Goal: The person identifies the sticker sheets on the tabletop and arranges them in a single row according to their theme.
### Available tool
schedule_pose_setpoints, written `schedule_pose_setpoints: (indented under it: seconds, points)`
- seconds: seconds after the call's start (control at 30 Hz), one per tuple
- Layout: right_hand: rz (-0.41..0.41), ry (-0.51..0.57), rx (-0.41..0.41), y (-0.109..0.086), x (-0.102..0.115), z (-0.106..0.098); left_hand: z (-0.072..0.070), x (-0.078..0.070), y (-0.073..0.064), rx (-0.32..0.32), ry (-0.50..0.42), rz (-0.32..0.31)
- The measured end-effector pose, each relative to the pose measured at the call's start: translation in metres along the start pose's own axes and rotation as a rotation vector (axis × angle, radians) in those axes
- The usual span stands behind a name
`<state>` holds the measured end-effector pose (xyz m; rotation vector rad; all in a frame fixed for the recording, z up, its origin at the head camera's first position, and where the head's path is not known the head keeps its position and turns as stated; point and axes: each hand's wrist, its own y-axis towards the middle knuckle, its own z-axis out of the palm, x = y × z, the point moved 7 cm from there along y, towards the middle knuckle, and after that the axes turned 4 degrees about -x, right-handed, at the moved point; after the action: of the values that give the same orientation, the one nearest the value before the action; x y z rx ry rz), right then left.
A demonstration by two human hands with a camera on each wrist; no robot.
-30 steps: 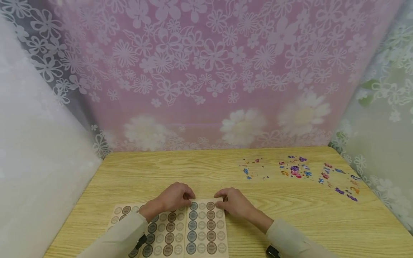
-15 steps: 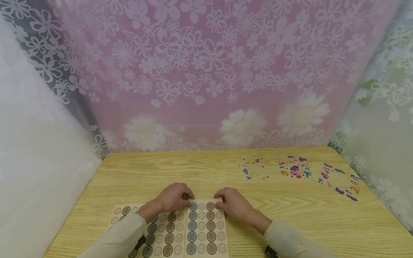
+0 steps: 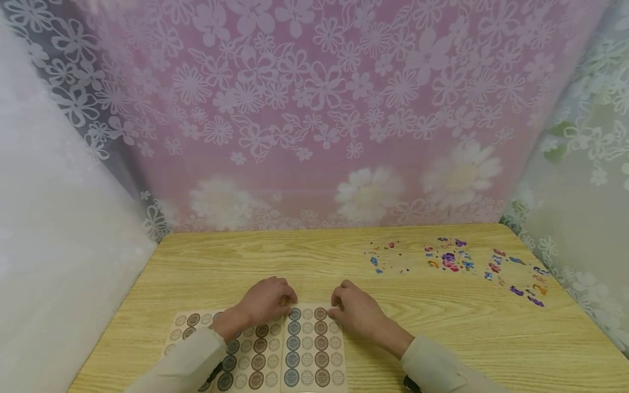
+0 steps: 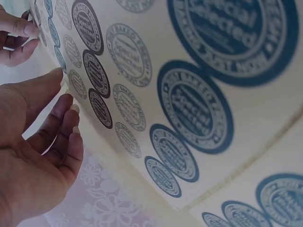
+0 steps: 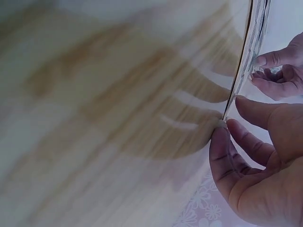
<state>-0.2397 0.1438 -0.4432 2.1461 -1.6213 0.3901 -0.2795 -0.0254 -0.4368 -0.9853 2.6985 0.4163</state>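
A sheet of round stickers (image 3: 307, 344) lies on the table, with blue, brown and pale "Special Selected" rounds in columns. My left hand (image 3: 267, 300) is at its far left corner, thumb and curled fingers pinching the edge; the left wrist view shows these fingertips beside the blue and brown rounds. At the far right corner, my right hand (image 3: 361, 311) pinches the edge between thumb and fingers. In the right wrist view, the sheet edge (image 5: 251, 42) appears layered, with the fingertips against it. More sticker sheets (image 3: 250, 363) lie to the left, partly hidden by my left forearm.
Small colourful flower-shaped pieces (image 3: 449, 259) are scattered in clusters at the table's back right. The wood-grain table (image 3: 221, 256) meets a pink flowered curtain (image 3: 304, 136) behind, with pale curtains on both sides.
My right hand's fingers have curled in slightly and shifted a little at the far right corner. The left hand stays almost where it was, and the sheet lies nearly unmoved.
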Motion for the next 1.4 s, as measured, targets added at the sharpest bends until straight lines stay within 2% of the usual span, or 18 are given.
schedule_pose_setpoints:
  seconds: [0.13,0.23,0.4,0.63,0.83,0.97,1.1,1.4]
  points:
    - [0.004,-0.029,-0.004,0.000,-0.001,0.000,0.000,-0.007,0.002,-0.047,0.087,0.064]
    - [-0.002,-0.057,-0.008,0.001,-0.001,0.000,0.000,-0.010,0.002,-0.076,0.141,0.088]
    - [-0.025,-0.086,0.001,0.000,0.000,-0.001,0.000,-0.014,0.003,-0.087,0.213,0.086]
    - [-0.054,-0.090,0.061,-0.004,0.001,0.002,0.001,-0.019,0.001,-0.092,0.302,0.071]
    - [-0.101,-0.121,0.085,-0.007,0.004,0.001,0.001,-0.022,-0.002,-0.105,0.326,0.119]
    - [-0.129,-0.142,0.122,-0.012,0.007,0.001,0.002,-0.021,-0.003,-0.064,0.310,0.130]
    - [-0.160,-0.141,0.177,-0.017,0.010,0.001,0.003,-0.021,-0.004,-0.007,0.312,0.107]
    - [-0.212,-0.147,0.236,-0.022,0.006,-0.003,0.002,-0.023,-0.004,0.067,0.323,0.072]
